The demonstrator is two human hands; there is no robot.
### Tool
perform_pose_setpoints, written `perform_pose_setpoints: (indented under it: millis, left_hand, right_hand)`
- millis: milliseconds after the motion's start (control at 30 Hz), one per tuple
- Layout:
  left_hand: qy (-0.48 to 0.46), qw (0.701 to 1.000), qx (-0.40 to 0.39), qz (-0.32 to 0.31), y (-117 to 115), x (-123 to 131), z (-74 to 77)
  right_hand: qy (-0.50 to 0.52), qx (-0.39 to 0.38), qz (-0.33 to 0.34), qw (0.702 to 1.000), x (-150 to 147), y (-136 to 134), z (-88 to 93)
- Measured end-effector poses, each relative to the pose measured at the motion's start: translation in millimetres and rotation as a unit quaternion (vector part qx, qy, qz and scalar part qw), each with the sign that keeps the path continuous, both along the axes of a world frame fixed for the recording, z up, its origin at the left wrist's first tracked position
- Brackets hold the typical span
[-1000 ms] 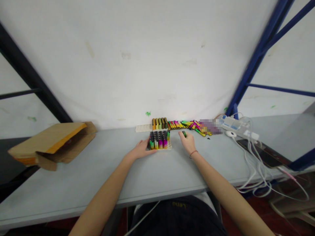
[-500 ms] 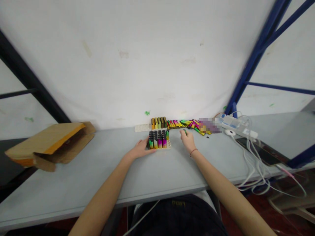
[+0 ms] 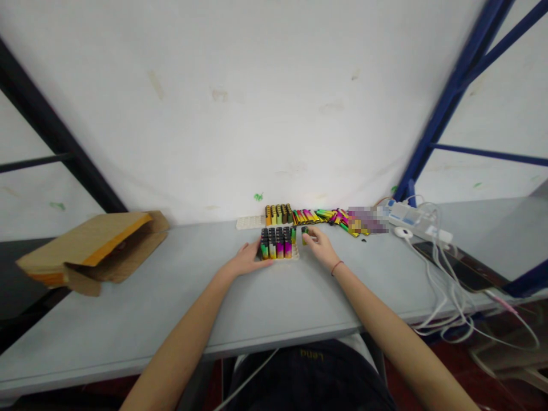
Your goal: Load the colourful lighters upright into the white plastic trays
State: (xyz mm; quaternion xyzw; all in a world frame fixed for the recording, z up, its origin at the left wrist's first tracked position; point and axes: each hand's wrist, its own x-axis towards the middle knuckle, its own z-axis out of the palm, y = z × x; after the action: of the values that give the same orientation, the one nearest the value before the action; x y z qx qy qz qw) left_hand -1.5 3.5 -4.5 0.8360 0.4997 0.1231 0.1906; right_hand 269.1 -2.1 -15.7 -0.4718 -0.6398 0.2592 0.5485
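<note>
A white tray point(image 3: 294, 255) packed with several upright coloured lighters point(image 3: 276, 244) stands in the middle of the grey table point(image 3: 265, 302). My left hand point(image 3: 246, 260) rests against the tray's left side, fingers curled on it. My right hand point(image 3: 319, 247) pinches a green lighter point(image 3: 305, 233) just right of the tray's far right corner. Behind, a short row of upright lighters point(image 3: 278, 214) stands by the wall, and a long heap of loose lighters point(image 3: 323, 217) lies to its right.
An empty white tray point(image 3: 250, 222) lies at the wall behind. An open cardboard box point(image 3: 92, 248) sits at the table's left end. A power strip point(image 3: 417, 224), white cables point(image 3: 445, 285) and a dark phone point(image 3: 460, 268) crowd the right side. Blue shelf posts point(image 3: 449, 97) rise at right.
My right hand has carried the green lighter leftward from near the loose heap to beside the tray. My left hand has stayed on the tray.
</note>
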Motion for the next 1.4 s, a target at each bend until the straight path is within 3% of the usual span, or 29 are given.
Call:
perform_pose_setpoints:
  millis: [200,367,600,733,900,1200,1400]
  left_hand:
    - [0.008,1.000,0.004,0.002,-1,1,2.1]
    - [0.009,1.000,-0.001,0.002,-1,1,1.8]
    - [0.003,1.000,-0.015,0.003,-3,2,3.3]
    - [0.003,1.000,-0.007,0.003,-3,2,3.5]
    - [0.003,1.000,-0.002,0.006,-3,1,3.2]
    - [0.002,1.000,0.003,-0.002,-1,1,1.6]
    - [0.007,1.000,-0.006,0.006,-2,2,1.8]
  right_hand:
    - [0.145,-0.115,0.063,0.981,-1,2,1.3]
    - [0.144,-0.150,0.008,0.978,-1,1,-3.5]
    - [-0.012,0.010,0.001,1.000,3,0,-0.8]
    - [-0.016,0.027,0.038,0.999,0,-1,-1.1]
    - [-0.070,0.041,0.035,0.996,-3,-4,-4.7]
    - [-0.233,0.124,-0.009,0.965,-9,-7,-1.1]
    - [-0.247,0.141,-0.079,0.955,1,4,6.2]
